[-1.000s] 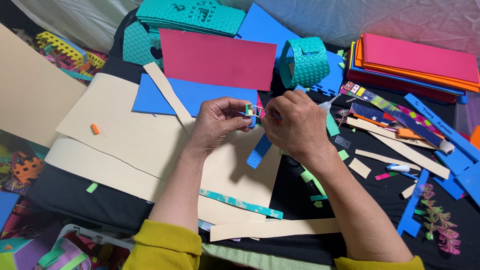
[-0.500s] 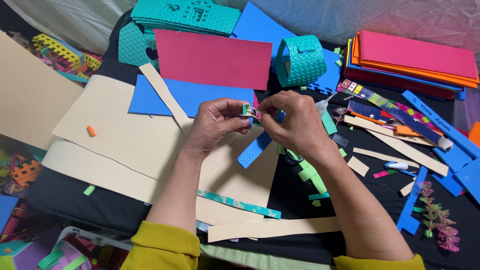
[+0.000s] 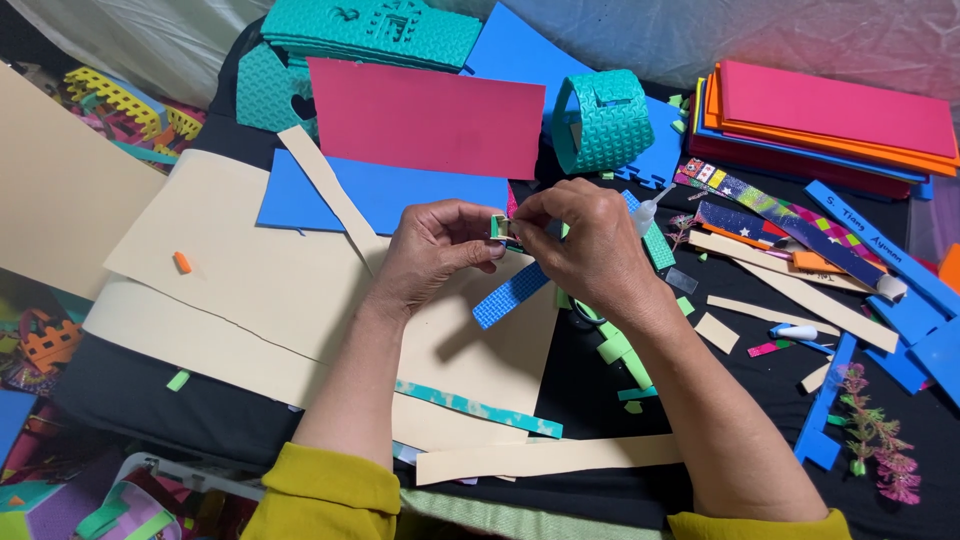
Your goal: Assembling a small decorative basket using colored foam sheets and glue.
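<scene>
Blue foam strip [image 3: 511, 295] slanting lower-left to upper-right, both hands [image 3: 520, 240] pinching its upper end.

Both hands, left [image 3: 432, 250] and right [image 3: 585, 250], pinch a small green foam piece [image 3: 500, 227] above beige sheets [image 3: 250, 290] on the worktop [image 3: 590, 390].

Both forearms extend forward from yellow sleeves and converge at centre. Left hand [image 3: 432, 252]: palm turned inward, fingers curled, thumb and fingertips pinched closed. Right hand [image 3: 590, 245]: back facing up, knuckles raised, fingertips pinched closed and meeting the left hand's fingertips. Wrists are slightly bent inward.
</scene>
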